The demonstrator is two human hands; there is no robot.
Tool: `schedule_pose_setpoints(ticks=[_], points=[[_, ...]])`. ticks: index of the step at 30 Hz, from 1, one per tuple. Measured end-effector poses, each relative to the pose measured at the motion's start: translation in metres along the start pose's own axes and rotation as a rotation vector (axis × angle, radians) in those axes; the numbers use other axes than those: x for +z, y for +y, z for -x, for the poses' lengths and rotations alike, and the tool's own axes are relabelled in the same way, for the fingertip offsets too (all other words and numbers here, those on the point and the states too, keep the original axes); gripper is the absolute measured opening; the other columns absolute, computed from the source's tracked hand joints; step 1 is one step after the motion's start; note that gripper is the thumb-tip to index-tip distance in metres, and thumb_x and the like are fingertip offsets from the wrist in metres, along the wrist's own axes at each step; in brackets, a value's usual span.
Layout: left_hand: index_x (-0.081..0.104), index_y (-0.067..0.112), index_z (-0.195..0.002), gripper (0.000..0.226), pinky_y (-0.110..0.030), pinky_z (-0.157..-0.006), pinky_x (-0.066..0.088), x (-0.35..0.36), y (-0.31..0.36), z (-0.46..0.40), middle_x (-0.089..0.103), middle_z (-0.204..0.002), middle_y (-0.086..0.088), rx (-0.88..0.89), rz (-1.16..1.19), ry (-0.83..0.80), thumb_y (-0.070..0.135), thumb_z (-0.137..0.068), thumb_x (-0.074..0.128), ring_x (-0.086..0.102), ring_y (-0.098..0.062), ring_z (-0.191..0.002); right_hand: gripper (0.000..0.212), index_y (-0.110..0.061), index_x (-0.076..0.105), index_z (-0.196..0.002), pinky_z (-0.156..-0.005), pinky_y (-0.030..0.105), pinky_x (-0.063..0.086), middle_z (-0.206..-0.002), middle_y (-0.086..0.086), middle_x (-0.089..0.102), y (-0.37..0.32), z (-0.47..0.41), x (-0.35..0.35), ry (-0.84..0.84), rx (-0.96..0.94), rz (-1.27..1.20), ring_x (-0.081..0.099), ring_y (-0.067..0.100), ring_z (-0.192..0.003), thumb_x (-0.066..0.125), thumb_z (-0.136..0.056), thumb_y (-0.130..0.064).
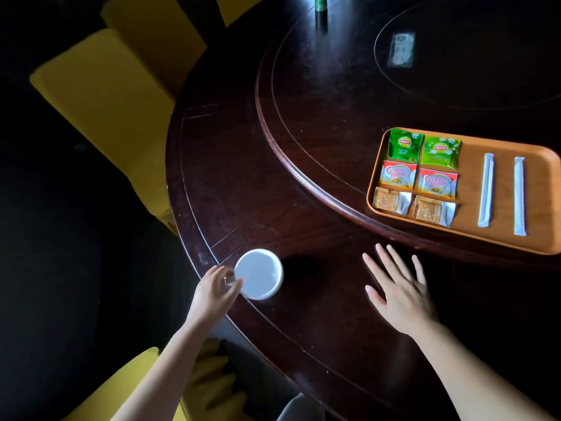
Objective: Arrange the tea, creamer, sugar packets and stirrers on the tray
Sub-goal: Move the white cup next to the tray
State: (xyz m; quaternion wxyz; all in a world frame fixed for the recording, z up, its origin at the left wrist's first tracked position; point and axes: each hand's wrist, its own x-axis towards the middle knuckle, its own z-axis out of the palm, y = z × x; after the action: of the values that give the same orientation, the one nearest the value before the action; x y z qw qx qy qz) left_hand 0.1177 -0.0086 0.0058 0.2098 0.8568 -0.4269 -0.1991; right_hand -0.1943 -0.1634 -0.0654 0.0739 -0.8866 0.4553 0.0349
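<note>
An orange wooden tray point(473, 238) lies at the right on the raised turntable. On its left part sit two green tea bags point(405, 144) in the far row, two red creamer packets point(397, 175) in the middle row and two brown sugar packets point(391, 200) in the near row. Two white wrapped stirrers point(486, 189) lie side by side to their right. My left hand point(215, 291) grips the handle of a white cup point(259, 273) near the table's left edge. My right hand point(397, 288) rests flat on the table, fingers spread, just in front of the tray.
The dark round table point(243, 192) has a raised turntable point(318, 117). A green can point(320, 3) and a small packet point(401, 50) sit far back. Yellow chairs point(106, 95) stand at the left and below me.
</note>
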Motion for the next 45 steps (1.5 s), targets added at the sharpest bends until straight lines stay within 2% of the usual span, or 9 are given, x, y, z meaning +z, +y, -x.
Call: schedule_pose_setpoints(ticks=[4,7,13,20,24,27,34,38,45], points=[[0.062,0.015,-0.073,0.022,-0.025,-0.061,0.049,-0.003,-0.008,0.001,0.071,-0.07,0.001,-0.15,0.156,-0.145,0.036,-0.08,0.065,0.063,-0.013,-0.067,0.063,-0.03,0.032,-0.141,-0.111,0.05,0.013,-0.151,0.003,0.033,0.0,-0.001,0.0,0.005,-0.002,-0.011,0.024,0.018,-0.14,0.032,-0.082,-0.051],[0.065,0.007,-0.072,0.021,-0.02,-0.056,0.053,0.001,-0.007,0.006,0.074,-0.065,0.004,-0.298,0.382,-0.146,0.024,-0.083,0.068,0.066,-0.017,-0.062,0.063,-0.031,0.033,-0.141,-0.111,0.05,0.013,-0.15,0.003,0.034,0.0,-0.001,0.0,0.012,-0.001,-0.016,0.024,0.018,-0.14,0.033,-0.081,-0.05],[0.065,-0.002,-0.076,0.019,-0.018,-0.064,0.057,0.012,0.008,0.0,0.072,-0.076,-0.018,-0.49,0.723,-0.106,0.014,-0.085,0.064,0.072,-0.016,-0.07,0.062,-0.031,0.032,-0.141,-0.112,0.05,0.012,-0.151,0.002,0.033,0.0,-0.001,0.0,0.019,-0.005,-0.027,0.022,0.017,-0.14,0.033,-0.082,-0.051],[0.058,0.002,-0.069,0.019,-0.016,-0.061,0.057,0.013,0.061,-0.05,0.058,-0.066,-0.013,-0.323,0.753,-0.206,0.009,-0.087,0.06,0.063,-0.006,-0.056,0.061,-0.033,0.035,-0.139,-0.112,0.049,0.015,-0.15,0.001,0.035,0.001,-0.001,-0.002,0.021,-0.004,-0.068,0.026,0.017,-0.14,0.039,-0.081,-0.051],[0.055,0.005,-0.063,0.026,-0.013,-0.054,0.054,0.01,0.1,-0.096,0.058,-0.045,0.005,-0.227,0.738,-0.29,0.002,-0.088,0.056,0.06,-0.003,-0.048,0.061,-0.033,0.035,-0.139,-0.111,0.05,0.017,-0.149,0.001,0.036,0.001,-0.001,-0.002,0.032,-0.008,-0.094,0.028,0.017,-0.139,0.042,-0.081,-0.05],[0.055,0.006,-0.064,0.026,-0.011,-0.05,0.052,0.006,0.128,-0.132,0.058,-0.041,0.006,-0.154,0.685,-0.349,-0.001,-0.088,0.054,0.06,-0.002,-0.044,0.062,-0.034,0.034,-0.14,-0.111,0.051,0.017,-0.151,0.0,0.034,0.002,-0.002,-0.001,0.034,-0.017,-0.102,0.026,0.017,-0.14,0.043,-0.081,-0.05],[0.061,0.007,-0.069,0.017,-0.016,-0.058,0.057,0.008,0.179,-0.211,0.067,-0.051,0.002,-0.064,0.605,-0.435,0.003,-0.086,0.058,0.065,-0.007,-0.052,0.062,-0.035,0.032,-0.14,-0.11,0.051,0.014,-0.151,0.0,0.031,0.003,-0.003,0.0,0.033,-0.019,-0.135,0.023,0.018,-0.141,0.044,-0.08,-0.05],[0.062,0.007,-0.068,0.015,-0.02,-0.063,0.059,0.015,0.197,-0.244,0.061,-0.073,-0.012,-0.02,0.54,-0.433,0.005,-0.084,0.062,0.064,-0.019,-0.066,0.063,-0.035,0.031,-0.14,-0.109,0.051,0.015,-0.152,0.0,0.03,0.003,-0.004,0.0,0.023,-0.015,-0.146,0.021,0.017,-0.141,0.044,-0.08,-0.051],[0.063,0.007,-0.07,0.014,-0.02,-0.063,0.059,0.032,0.215,-0.264,0.06,-0.076,-0.011,-0.023,0.532,-0.469,0.006,-0.084,0.062,0.062,-0.02,-0.07,0.063,-0.036,0.032,-0.14,-0.108,0.052,0.015,-0.152,0.0,0.03,0.004,-0.004,0.0,0.018,-0.013,-0.152,0.021,0.017,-0.141,0.045,-0.08,-0.051]])
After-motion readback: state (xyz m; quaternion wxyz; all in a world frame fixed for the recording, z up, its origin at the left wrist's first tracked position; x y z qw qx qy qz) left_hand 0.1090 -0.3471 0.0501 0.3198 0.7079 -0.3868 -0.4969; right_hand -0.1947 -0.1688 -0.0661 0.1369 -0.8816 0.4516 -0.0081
